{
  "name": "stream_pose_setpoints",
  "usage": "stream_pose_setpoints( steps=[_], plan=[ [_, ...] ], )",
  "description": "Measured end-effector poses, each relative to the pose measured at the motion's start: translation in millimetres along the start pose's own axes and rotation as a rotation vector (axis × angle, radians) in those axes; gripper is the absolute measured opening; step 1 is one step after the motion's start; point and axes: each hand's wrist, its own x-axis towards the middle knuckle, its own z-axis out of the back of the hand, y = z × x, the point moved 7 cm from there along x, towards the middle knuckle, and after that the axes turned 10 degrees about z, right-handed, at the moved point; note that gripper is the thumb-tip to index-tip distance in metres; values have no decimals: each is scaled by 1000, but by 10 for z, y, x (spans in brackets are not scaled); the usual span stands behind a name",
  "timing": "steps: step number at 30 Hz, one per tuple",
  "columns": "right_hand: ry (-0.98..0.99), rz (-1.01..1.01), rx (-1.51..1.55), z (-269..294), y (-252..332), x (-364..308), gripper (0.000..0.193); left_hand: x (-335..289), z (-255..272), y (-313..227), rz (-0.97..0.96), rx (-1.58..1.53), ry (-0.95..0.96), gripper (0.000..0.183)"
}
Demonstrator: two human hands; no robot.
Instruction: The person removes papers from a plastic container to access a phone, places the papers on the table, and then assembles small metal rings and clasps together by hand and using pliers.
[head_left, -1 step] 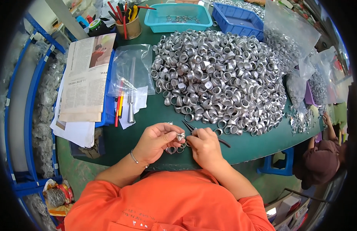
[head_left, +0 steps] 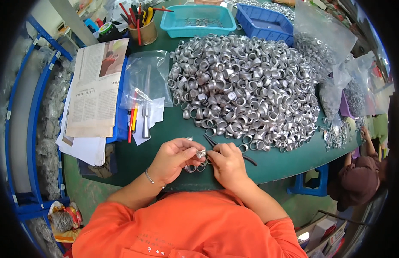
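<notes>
— Hands meet close to your body: your left hand (head_left: pixel 171 160) pinches a silvery ring (head_left: pixel 201 153) between thumb and fingers, just above the near part of the green table (head_left: pixel 182 129).

— And your right hand (head_left: pixel 228 165)?

— Curled, fingertips right beside that ring. Dark pliers (head_left: pixel 249 160) show on both sides of it, but whether you're gripping them or anything else, I can't tell!

— How far along are you?

— One ring in work, a few loose rings (head_left: pixel 191 168) low beneath your fingers. Finished or waiting? No telling from up here. But just beyond sits that huge heap of rings (head_left: pixel 246 90), so I'd judge there's plenty left!

— Containers, then?

— Past the heap's right side, a purple bin (head_left: pixel 348 111) with small metal pieces. Farther, along the back: your tool cup (head_left: pixel 150 34), bristling with red and yellow handles; a turquoise basket (head_left: pixel 198 32), small metal pieces scattered thinly inside; beside it a blue tray (head_left: pixel 264 34), its floor in plain sight.
</notes>
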Motion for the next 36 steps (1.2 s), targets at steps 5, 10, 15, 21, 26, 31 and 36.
stream_pose_setpoints(
  steps=[5, 10, 15, 21, 26, 31, 36],
  plan=[
    [-167, -3, 509, 103, 47, 93, 24, -25, 56, 47, -78, 167, -132, 7],
    [-291, -1, 556, 211, 13, -60, 27, -163, -179, -141, -407, 790, -245, 25],
    [-411, -527, 795, 438, -428, -545, 21, -170, -361, -116, -574, 1564, -76, 35],
    [-362, -376, -63, 923, -638, -883, 20, -223, -168, -155, -634, 1414, -215, 16],
    [-244, -410, -262, 960, -743, -1115, 18, -124, -257, -252, -547, 1084, -248, 12],
    [-126, -377, -337, 834, -667, -857, 19, -149, -44, -29, -227, 489, -126, 15],
    [-200, -317, -318, 799, -506, -692, 18, -178, -30, -28, -136, 345, -152, 13]
  ],
)
